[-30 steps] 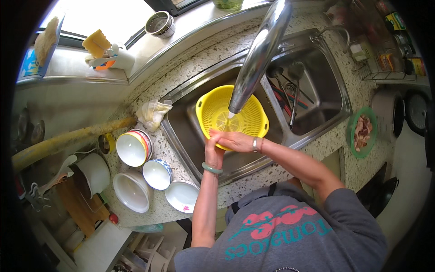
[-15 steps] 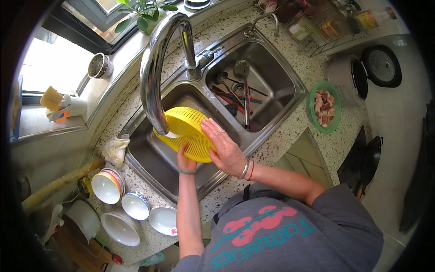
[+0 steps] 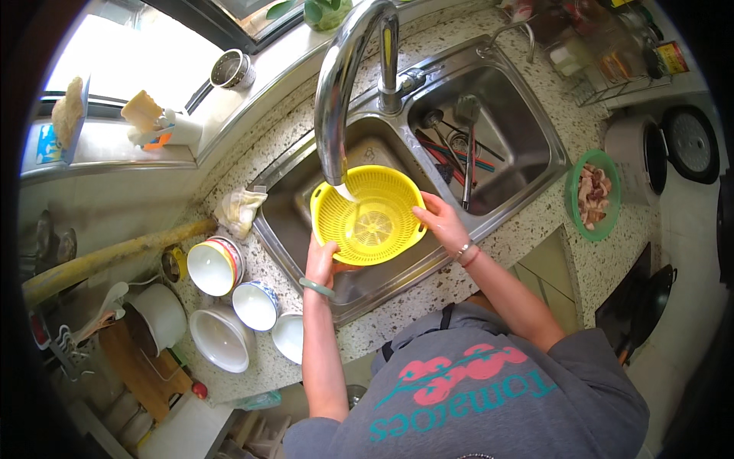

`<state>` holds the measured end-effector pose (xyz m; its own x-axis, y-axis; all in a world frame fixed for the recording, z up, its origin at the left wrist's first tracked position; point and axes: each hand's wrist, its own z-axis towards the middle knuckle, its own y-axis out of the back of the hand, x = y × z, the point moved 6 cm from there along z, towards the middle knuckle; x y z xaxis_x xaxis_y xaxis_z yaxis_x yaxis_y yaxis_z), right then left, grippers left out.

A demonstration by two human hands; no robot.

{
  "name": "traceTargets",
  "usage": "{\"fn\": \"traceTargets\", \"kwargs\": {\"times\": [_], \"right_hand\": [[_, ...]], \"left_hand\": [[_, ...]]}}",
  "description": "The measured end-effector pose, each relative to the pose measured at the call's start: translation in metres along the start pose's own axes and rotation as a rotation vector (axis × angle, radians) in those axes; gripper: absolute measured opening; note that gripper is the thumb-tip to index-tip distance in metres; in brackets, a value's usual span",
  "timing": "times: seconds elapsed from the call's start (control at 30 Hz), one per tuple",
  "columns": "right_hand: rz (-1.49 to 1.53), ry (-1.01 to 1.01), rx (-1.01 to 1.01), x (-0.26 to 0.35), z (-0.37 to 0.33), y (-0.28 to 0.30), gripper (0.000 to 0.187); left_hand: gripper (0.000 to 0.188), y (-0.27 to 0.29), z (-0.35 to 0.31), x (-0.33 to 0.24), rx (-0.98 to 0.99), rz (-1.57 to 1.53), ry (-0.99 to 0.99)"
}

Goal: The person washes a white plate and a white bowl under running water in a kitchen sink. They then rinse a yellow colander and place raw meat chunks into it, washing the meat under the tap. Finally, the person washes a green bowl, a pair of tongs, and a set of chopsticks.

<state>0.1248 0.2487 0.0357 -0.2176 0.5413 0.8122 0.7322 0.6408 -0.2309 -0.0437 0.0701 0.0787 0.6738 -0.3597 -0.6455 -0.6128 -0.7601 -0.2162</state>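
Observation:
A yellow plastic colander (image 3: 370, 249) is held face up over the left sink basin (image 3: 284, 205). My left hand (image 3: 320, 262) grips its near left side, thumb over the rim and the other fingers mostly hidden beneath. At its right handle, my right hand (image 3: 441, 221) is closed on the rim. Water runs from the chrome faucet (image 3: 333, 130) into the colander, near its far left edge. No food shows inside it.
The right basin (image 3: 527, 145) holds a ladle, a spatula (image 3: 468, 145) and chopsticks. A green bowl of raw meat pieces (image 3: 593, 195) stands right, by a rice cooker (image 3: 636, 157). Several bowls (image 3: 256, 304) and a crumpled cloth (image 3: 238, 210) lie left of the sink.
The colander has gone from tilted on its side to nearly level, opening upward. My right hand has moved from its flat wall to the right handle. The view has shifted left.

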Motion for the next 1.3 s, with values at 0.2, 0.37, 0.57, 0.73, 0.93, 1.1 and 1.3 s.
{"fn": "traceTargets", "kwargs": {"times": [0.2, 0.37, 0.57, 0.73, 0.93, 1.1, 1.3], "right_hand": [[0.582, 0.036, -0.149, 0.073, -0.061, 0.080, 0.055], [1.050, 0.255, -0.574, 0.076, -0.096, 0.203, 0.071], [1.534, 0.384, -0.372, 0.037, -0.097, 0.314, 0.072], [1.636, 0.374, -0.444, 0.017, -0.093, 0.340, 0.056], [1.398, 0.396, -0.477, 0.015, -0.123, 0.331, 0.052], [0.784, 0.258, -0.496, 0.052, -0.152, 0.251, 0.034], [0.359, 0.135, -0.376, 0.076, -0.134, 0.124, 0.030]], "left_hand": [[0.047, -0.007, 0.038, 0.045, 0.159, -0.283, 0.045], [0.063, -0.006, 0.054, 0.037, -0.150, -0.323, -0.405], [0.076, 0.019, 0.049, 0.028, -0.364, -0.054, -0.669], [0.076, 0.018, 0.042, 0.032, -0.374, -0.089, -0.538], [0.073, 0.011, 0.042, 0.030, -0.481, -0.173, -0.305], [0.076, 0.028, 0.056, 0.058, -0.311, -0.128, -0.211], [0.075, -0.010, 0.034, 0.053, -0.235, -0.214, -0.203]]}}
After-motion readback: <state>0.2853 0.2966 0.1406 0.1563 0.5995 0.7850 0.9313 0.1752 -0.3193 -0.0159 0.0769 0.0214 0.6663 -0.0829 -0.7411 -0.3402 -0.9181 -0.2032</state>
